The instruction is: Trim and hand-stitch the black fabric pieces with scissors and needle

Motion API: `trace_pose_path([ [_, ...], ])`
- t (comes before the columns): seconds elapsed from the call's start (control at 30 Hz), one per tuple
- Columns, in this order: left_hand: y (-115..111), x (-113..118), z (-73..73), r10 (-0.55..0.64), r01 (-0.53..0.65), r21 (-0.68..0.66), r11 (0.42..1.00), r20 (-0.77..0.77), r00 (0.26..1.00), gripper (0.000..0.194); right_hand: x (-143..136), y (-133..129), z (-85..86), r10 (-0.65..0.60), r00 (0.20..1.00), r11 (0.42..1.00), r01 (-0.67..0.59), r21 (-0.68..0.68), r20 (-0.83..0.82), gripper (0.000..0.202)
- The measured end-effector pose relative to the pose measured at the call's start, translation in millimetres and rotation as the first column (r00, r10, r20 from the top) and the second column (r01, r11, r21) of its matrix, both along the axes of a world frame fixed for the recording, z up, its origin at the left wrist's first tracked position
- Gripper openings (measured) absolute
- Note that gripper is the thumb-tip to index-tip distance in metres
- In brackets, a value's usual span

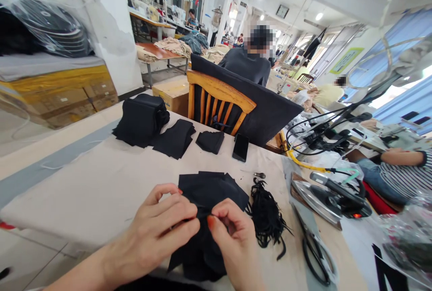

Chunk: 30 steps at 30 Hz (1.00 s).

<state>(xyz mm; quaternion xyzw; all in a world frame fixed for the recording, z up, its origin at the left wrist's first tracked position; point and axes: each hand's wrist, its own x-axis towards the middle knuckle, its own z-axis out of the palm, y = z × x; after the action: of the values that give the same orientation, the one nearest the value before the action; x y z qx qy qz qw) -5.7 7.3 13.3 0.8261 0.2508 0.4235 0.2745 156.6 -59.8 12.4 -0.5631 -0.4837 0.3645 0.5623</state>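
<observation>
Both hands are over a loose pile of black fabric pieces (pixel 216 190) near the front of the cloth-covered table. My left hand (pixel 158 226) is closed, its fingers curled and pressed on the black fabric from the left. On the right, my right hand (pixel 232 237) pinches the black fabric between thumb and index finger, close to my left fingertips. The exact edge held is hard to make out. A tangle of thin black strips (pixel 266 212) lies just right of the pile.
Black fabric stacks (pixel 140 120) line the back edge, beside a phone (pixel 240 147). A small awl-like tool (pixel 259 175) lies nearer. To the right are large scissors (pixel 313 246) and an iron (pixel 332 196) with a red light. A wooden chair (pixel 221 91) stands behind; people sit beyond.
</observation>
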Motion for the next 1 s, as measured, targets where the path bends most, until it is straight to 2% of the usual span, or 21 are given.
trace_pose_path([
  [0.07, 7, -1, -0.6, 0.029, -0.003, 0.190, 0.982, -0.135, 0.990, 0.032, 0, 0, -6.9, -0.058, 0.970, 0.998, 0.055, -0.019, -0.235, 0.010],
  [0.1, 10, -2, -0.7, 0.037, 0.002, 0.206, 0.979, -0.188, 0.982, 0.030, -1, 0, -10.3, -0.086, 0.940, 0.996, 0.079, -0.033, -0.332, 0.008],
  [0.13, 12, -3, -0.7, 0.037, -0.002, 0.163, 0.987, -0.212, 0.977, 0.026, -2, 0, -13.3, -0.115, 0.906, 0.993, 0.103, -0.051, -0.407, 0.009],
  [0.2, 11, -4, -0.5, 0.048, -0.053, -0.021, 0.998, -0.186, 0.981, 0.018, -5, 1, -18.8, -0.188, 0.839, 0.982, 0.156, -0.105, -0.511, 0.013],
  [0.27, 4, -4, -1.7, 0.028, -0.077, -0.296, 0.952, -0.165, 0.986, 0.012, -9, 4, -23.8, -0.254, 0.772, 0.967, 0.199, -0.158, -0.583, 0.017],
  [0.3, -1, -2, -3.5, -0.037, -0.046, -0.446, 0.894, -0.175, 0.984, 0.015, -11, 5, -26.3, -0.276, 0.747, 0.961, 0.215, -0.173, -0.605, 0.018],
  [0.33, -7, 0, -6.3, -0.140, 0.010, -0.591, 0.807, -0.175, 0.975, 0.021, -14, 6, -28.7, -0.288, 0.732, 0.957, 0.230, -0.174, -0.617, 0.018],
  [0.4, -18, 6, -14.3, -0.339, 0.141, -0.810, 0.569, -0.075, 0.938, 0.031, -18, 6, -32.8, -0.270, 0.748, 0.963, 0.225, -0.151, -0.606, 0.015],
  [0.43, -23, 10, -18.8, -0.355, 0.207, -0.861, 0.465, 0.033, 0.934, 0.034, -19, 5, -34.3, -0.245, 0.776, 0.969, 0.206, -0.134, -0.582, 0.013],
  [0.47, -26, 15, -22.9, -0.277, 0.251, -0.888, 0.385, 0.148, 0.949, 0.037, -20, 4, -35.4, -0.217, 0.808, 0.976, 0.182, -0.119, -0.547, 0.010],
  [0.53, -29, 23, -27.7, -0.016, 0.323, -0.912, 0.252, 0.330, 0.944, 0.042, -22, 0, -36.7, -0.155, 0.874, 0.988, 0.129, -0.089, -0.460, 0.009],
  [0.6, -26, 30, -27.1, 0.230, 0.336, -0.926, 0.171, 0.369, 0.901, 0.043, -22, -3, -37.5, -0.136, 0.920, 0.991, 0.120, -0.066, -0.367, 0.010],
  [0.63, -24, 32, -25.3, 0.310, 0.325, -0.934, 0.151, 0.357, 0.881, 0.041, -23, -5, -37.8, -0.139, 0.933, 0.990, 0.127, -0.059, -0.331, 0.011],
  [0.7, -18, 35, -20.9, 0.377, 0.270, -0.950, 0.158, 0.311, 0.872, 0.032, -23, -8, -37.9, -0.145, 0.943, 0.989, 0.134, -0.058, -0.300, 0.012],
  [0.87, -11, 31, -15.9, 0.291, 0.219, -0.926, 0.306, 0.311, 0.905, 0.015, -17, -6, -31.8, -0.143, 0.956, 0.987, 0.117, -0.113, -0.256, 0.011],
  [1.0, -8, 27, -13.4, 0.246, 0.259, -0.912, 0.317, 0.343, 0.907, 0.013, -8, -2, -25.4, -0.115, 0.980, 0.985, 0.091, -0.147, -0.165, 0.020],
])
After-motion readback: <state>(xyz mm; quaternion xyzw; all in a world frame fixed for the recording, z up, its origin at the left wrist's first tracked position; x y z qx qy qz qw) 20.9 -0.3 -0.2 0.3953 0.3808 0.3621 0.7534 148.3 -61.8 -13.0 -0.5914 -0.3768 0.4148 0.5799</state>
